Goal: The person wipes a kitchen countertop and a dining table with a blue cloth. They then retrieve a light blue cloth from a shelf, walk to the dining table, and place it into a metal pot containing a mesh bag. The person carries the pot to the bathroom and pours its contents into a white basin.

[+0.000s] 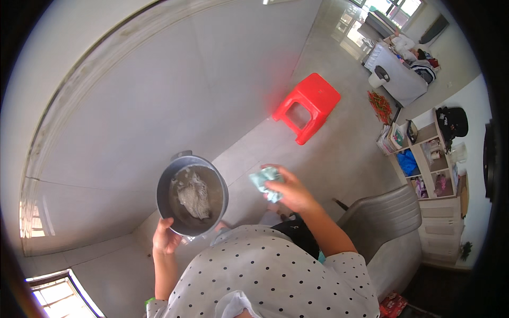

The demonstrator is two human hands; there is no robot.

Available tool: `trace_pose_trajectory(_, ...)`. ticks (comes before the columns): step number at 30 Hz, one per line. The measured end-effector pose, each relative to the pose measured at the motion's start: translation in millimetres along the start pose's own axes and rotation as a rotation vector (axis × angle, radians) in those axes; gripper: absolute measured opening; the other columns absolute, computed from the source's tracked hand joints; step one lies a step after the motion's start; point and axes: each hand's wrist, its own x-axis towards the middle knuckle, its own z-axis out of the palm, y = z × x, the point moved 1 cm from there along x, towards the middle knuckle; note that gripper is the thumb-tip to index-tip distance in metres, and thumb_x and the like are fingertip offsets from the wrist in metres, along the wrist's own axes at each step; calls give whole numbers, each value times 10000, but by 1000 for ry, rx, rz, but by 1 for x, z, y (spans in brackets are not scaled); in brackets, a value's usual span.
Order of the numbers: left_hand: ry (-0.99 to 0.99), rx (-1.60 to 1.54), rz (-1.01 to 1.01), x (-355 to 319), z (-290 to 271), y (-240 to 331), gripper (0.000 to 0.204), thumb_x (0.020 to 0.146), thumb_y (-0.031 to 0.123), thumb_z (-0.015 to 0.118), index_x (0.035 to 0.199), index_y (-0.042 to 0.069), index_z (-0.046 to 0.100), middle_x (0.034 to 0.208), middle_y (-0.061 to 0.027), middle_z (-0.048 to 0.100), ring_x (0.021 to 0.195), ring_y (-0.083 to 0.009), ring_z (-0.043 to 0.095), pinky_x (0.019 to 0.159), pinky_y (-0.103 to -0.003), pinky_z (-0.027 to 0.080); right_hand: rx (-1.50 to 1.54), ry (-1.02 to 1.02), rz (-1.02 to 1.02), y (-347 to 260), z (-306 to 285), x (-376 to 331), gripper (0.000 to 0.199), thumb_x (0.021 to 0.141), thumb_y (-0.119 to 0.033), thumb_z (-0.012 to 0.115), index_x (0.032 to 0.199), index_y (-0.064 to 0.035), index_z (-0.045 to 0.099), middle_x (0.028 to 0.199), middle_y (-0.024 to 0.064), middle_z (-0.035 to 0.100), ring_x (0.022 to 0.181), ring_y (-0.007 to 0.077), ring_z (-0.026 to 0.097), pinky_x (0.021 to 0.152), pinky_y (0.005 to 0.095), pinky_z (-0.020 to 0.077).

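My left hand [166, 236] grips the near rim of a round grey basin [225, 185], thumb over the edge. Murky water [179, 213] fills its bottom, and a wet, pale grey cloth [194, 195] lies bunched in it. To the right of the basin, my right hand [290, 191] is closed around a crumpled light green cloth [261, 179], held up in the air apart from the basin. Parts of the right hand's fingers are hidden behind the cloth.
A red plastic stool [322, 98] stands on the tiled floor ahead, beside the long grey wall [175, 79]. At my right are a grey chair [382, 217] and a shelf unit [424, 159] with books and bags. Farther back, red chillies [379, 106] lie near a covered sofa [395, 74].
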Motion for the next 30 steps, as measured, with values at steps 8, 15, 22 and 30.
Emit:
trace_pose_trajectory(8, 59, 29, 56, 20, 112, -98, 510, 797, 154, 550, 1236, -52, 393, 1215, -201, 488, 1081, -325, 522, 905, -447, 456, -542, 247, -638, -231, -147, -119, 347, 790, -34, 552, 1133, -59, 504, 950, 42, 557, 797, 133, 544, 626, 270, 474)
trace_pose_trajectory(15, 43, 205, -30, 102, 223, -149, 535, 794, 197, 542, 1257, -28, 396, 1215, -192, 506, 1098, -332, 512, 922, -487, 424, -1180, -2, -941, -379, -186, -196, 351, 806, -71, 551, 1147, -56, 466, 953, 57, 535, 782, 150, 526, 629, 281, 458)
trace_pose_trajectory(22, -168, 272, -194, 247, 321, -204, 639, 764, 210, 589, 1315, 35, 317, 1243, -151, 461, 1106, -286, 503, 891, -454, 461, -1508, -155, -833, -451, -213, -147, 364, 822, -108, 549, 1161, -52, 428, 956, 72, 514, 767, 168, 509, 632, 292, 441)
trace_pose_trajectory(30, -368, 301, -319, 387, 447, -229, 629, 774, 146, 576, 1329, 64, 292, 1251, -133, 437, 1113, -264, 490, 894, -445, 458, -1613, -86, -762, -545, -284, -92, 388, 841, -150, 548, 1177, -48, 385, 960, 89, 489, 750, 188, 489, 635, 305, 423)
